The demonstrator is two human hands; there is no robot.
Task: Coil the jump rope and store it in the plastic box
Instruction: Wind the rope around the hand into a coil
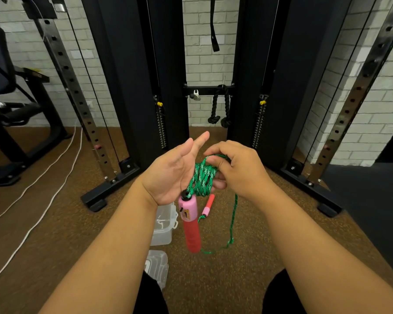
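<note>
Several turns of the green jump rope (202, 177) are wound around the fingers of my left hand (170, 175), whose palm faces up with the fingers spread. My right hand (238, 168) pinches a loop of the rope at the top of the coil. One pink and red handle (190, 223) hangs below my left palm. The other handle (208, 206) lies on the floor, and a loose length of rope (233, 220) trails from my right hand down to it. The clear plastic box (162, 225) stands open on the floor under my left wrist.
The box's clear lid (157, 268) lies on the brown floor near my knees. A black cable machine (209, 91) stands straight ahead, its base feet (95, 200) on either side. White cables (43, 184) run across the floor at left. A dark mat (372, 200) lies at right.
</note>
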